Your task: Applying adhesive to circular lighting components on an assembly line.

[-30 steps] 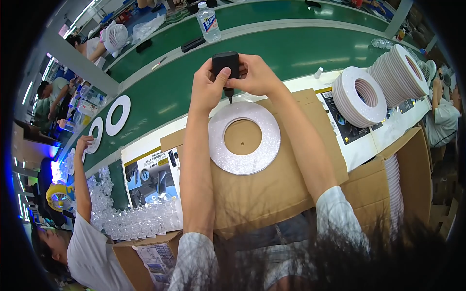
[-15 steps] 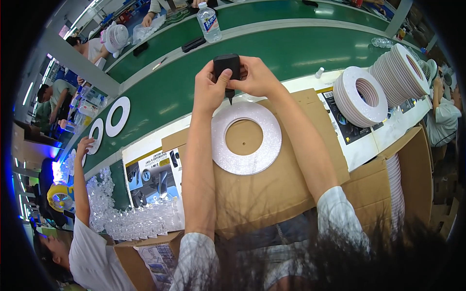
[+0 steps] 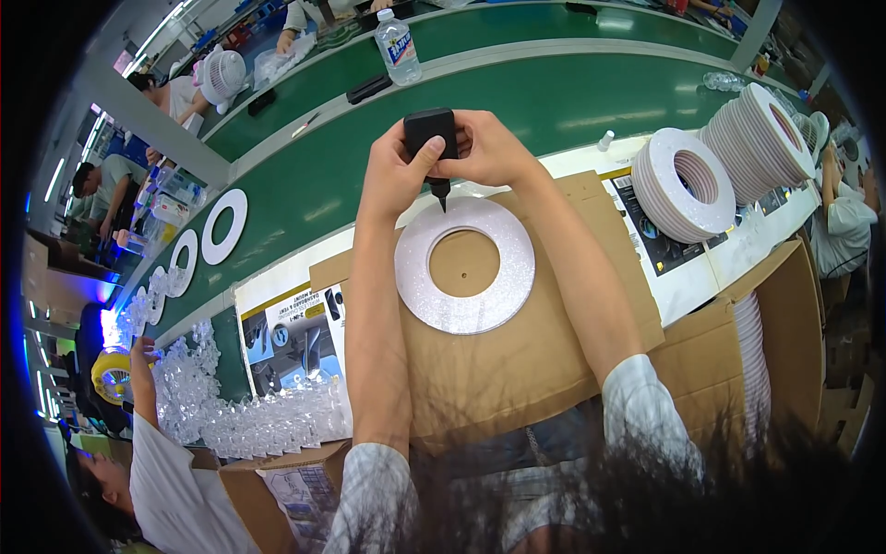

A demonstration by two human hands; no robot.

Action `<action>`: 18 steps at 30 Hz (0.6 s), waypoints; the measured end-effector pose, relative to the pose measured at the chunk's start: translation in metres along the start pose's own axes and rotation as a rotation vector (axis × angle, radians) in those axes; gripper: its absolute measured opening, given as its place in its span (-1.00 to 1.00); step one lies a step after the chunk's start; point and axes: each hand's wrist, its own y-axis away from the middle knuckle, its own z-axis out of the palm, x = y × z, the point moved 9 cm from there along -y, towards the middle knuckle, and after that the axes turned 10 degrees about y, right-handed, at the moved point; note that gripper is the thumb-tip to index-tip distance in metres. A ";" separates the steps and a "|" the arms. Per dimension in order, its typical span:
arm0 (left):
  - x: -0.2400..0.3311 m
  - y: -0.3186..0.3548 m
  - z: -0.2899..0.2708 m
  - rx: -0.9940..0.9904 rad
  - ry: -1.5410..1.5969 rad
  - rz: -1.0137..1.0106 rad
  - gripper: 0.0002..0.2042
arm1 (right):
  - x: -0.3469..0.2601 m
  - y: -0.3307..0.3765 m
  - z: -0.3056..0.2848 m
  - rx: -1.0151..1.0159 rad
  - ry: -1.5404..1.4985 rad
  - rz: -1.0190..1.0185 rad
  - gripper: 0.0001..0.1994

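A black squeeze bottle with a thin pointed nozzle is held tip down between both my hands. My left hand is closed around its left side, thumb across the front. My right hand grips it from the right, fingers curled around it. Below lies a flat white speckled ring with a large round hole, on a sheet of brown cardboard. The nozzle tip is over the ring's far rim; whether it touches I cannot tell.
Stacks of white rings stand at right, beside an open carton. Clear plastic pieces pile up at left, near a co-worker's hand. More rings lie on the green conveyor belt. Beyond stands a water bottle.
The nozzle tip has moved slightly right and nearer, onto the ring's far part. At left the co-worker's hand has drawn back from the belt, where clear pieces now show on a ring.
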 end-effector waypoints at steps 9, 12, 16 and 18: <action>-0.011 0.002 0.003 0.014 0.013 -0.020 -0.69 | 0.016 0.001 0.002 -0.042 -0.059 0.025 -0.55; -0.013 0.002 0.004 0.017 0.024 -0.026 -0.69 | 0.019 0.002 0.002 -0.049 -0.063 0.034 -0.58; -0.014 0.003 0.003 0.019 0.034 -0.015 -0.69 | 0.019 0.002 0.003 -0.048 -0.068 0.029 -0.61; -0.015 0.003 0.001 0.023 0.038 -0.016 -0.69 | 0.020 0.002 0.003 -0.052 -0.063 0.026 -0.61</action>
